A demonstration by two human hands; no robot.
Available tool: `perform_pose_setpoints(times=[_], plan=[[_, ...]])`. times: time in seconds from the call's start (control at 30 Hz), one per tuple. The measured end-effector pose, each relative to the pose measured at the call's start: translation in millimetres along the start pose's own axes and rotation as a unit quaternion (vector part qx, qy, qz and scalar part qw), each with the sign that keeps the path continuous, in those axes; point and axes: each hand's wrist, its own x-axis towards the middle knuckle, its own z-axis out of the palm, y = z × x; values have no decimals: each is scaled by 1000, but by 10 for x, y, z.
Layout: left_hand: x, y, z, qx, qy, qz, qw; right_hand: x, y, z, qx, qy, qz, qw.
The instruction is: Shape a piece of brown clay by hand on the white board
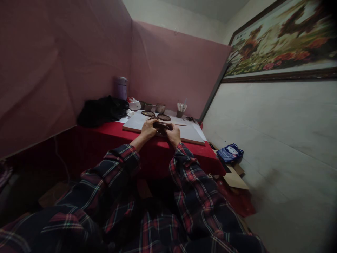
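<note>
Left hand: I saw my left hand (pixel 147 129) at the near edge of the board, its fingers curled and pressed around the left end of the brown lump (pixel 160 125).
Right hand: my right hand (pixel 174 133) sat at 3 o'clock from the left one, fingers closed on the lump's other end; how hard they pinched I could not tell.
Brown lump: it was held between both hands, just over the front edge of the white board (pixel 189 133). Whether it touched the board I could not tell.
Board: it lay flat on the red-covered counter (pixel 110 131).
Discs: two dark flat discs (pixel 147 113) (pixel 163 117) lay on the board at 12 o'clock from the lump, close together.
Cups: two small cups (pixel 148 106) (pixel 160 108) stood beyond the discs, and a pot of tools (pixel 180 113) at 1 o'clock.
Far corner: a black bag (pixel 101 110) slumped at 10 o'clock, with a purple flask (pixel 120 88) upright behind it.
Off the counter: a blue packet (pixel 230 153) lay at 4 o'clock, well apart from the hands.
Wall: a framed painting (pixel 284 42) hung at 2 o'clock.
</note>
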Motion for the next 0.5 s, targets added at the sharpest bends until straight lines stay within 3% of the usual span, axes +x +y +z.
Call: perform_pose_setpoints(times=[0.23,0.5], plan=[[4,-4,-7,24,-20,-21,999,-1,15,-12,-46,-15,-4,999],[-45,130,-31,2,51,23,998,-14,3,7,-8,-10,-24,1000]])
